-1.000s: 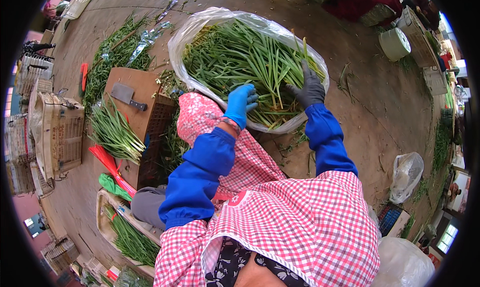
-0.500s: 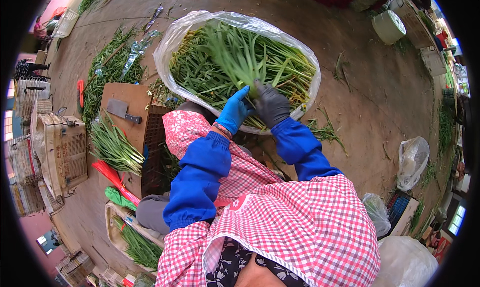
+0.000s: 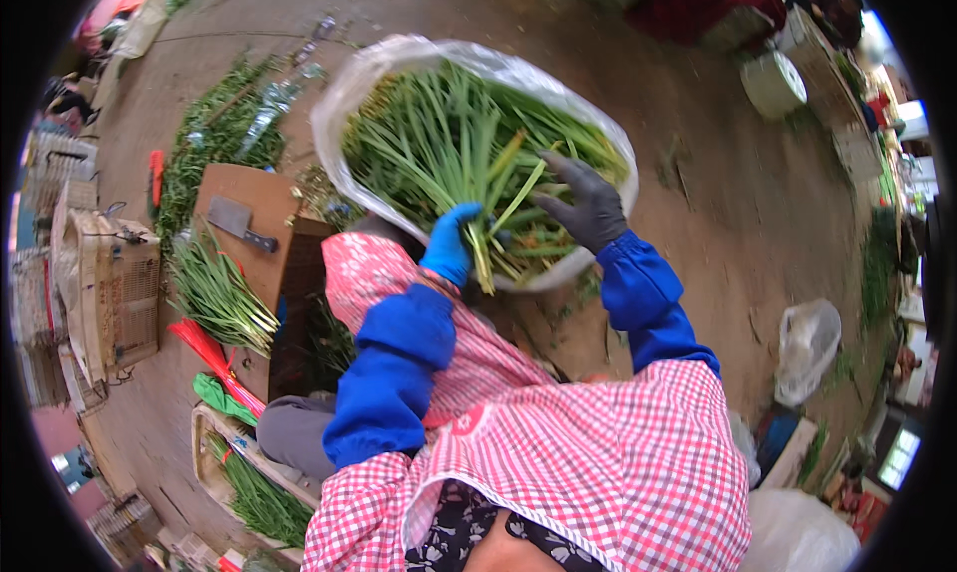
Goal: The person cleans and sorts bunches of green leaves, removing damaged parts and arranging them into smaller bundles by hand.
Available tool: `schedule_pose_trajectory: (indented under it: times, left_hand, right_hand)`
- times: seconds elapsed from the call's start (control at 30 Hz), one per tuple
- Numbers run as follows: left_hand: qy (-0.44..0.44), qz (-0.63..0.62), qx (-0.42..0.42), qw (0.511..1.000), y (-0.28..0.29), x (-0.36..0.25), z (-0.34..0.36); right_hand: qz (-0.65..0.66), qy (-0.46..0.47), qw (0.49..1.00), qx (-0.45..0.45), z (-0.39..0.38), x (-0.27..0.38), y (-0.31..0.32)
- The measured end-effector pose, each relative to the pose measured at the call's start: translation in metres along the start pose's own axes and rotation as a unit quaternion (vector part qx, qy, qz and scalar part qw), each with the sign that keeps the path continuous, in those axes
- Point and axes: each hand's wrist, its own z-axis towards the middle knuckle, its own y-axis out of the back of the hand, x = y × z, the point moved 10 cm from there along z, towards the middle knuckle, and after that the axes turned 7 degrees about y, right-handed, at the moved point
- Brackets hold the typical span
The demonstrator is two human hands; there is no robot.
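My left hand (image 3: 451, 243), in a blue glove, is closed round the lower stems of a bunch of long green leafy stalks (image 3: 461, 158), whose leaves fan out away from me. My right hand (image 3: 590, 205), in a dark grey glove, is open just right of the bunch, thumb and fingers spread. A single loose-angled stalk (image 3: 520, 195) reaches from the bunch toward its fingertips; whether they touch is unclear. Beneath both hands stands a clear plastic bag (image 3: 332, 123), its mouth wide, full of similar greens (image 3: 588, 143).
At my left, a brown board (image 3: 224, 183) carries a cleaver (image 3: 239, 223) and a bundle of green stalks (image 3: 219, 293). Red ties (image 3: 214, 363) and a crate of greens (image 3: 204, 462) lie nearer me. Loose greens (image 3: 219, 123) cover the floor beyond. A white bucket (image 3: 773, 85) stands far right.
My right hand has come off the stalks, moved right and spread its fingers. My left hand has shifted slightly left and down, now holding the bunch alone. The bunch's blurred leaves have become clear.
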Motion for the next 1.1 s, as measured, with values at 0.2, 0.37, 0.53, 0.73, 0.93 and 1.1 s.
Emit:
schedule_pose_trajectory:
  times: [0.2, 0.37, 0.53, 0.73, 0.93, 1.1]
  left_hand:
    - [0.028, 0.031, 0.082, 0.996, -0.030, 0.003, -0.006]
    - [0.005, -0.033, 0.140, 0.990, -0.034, -0.006, -0.020]
    - [0.000, -0.038, 0.135, 0.990, -0.030, -0.002, -0.017]
    - [0.009, -0.056, 0.120, 0.991, -0.022, -0.001, -0.014]
    - [0.012, 0.000, 0.106, 0.994, -0.020, 0.003, -0.007]
    - [-0.043, -0.003, 0.114, 0.992, -0.026, -0.009, -0.012]
  right_hand:
    - [-0.168, -0.054, 0.980, 0.088, -0.018, -0.158, -0.024]
    - [0.069, -0.200, 0.971, 0.114, -0.010, -0.190, -0.036]
    - [0.076, -0.235, 0.960, 0.136, -0.013, -0.218, -0.047]
    - [0.056, -0.228, 0.918, 0.320, -0.007, -0.193, -0.052]
    - [0.213, -0.237, 0.911, 0.262, -0.040, -0.264, -0.080]
    - [0.020, -0.128, 0.947, 0.295, -0.001, -0.208, -0.059]
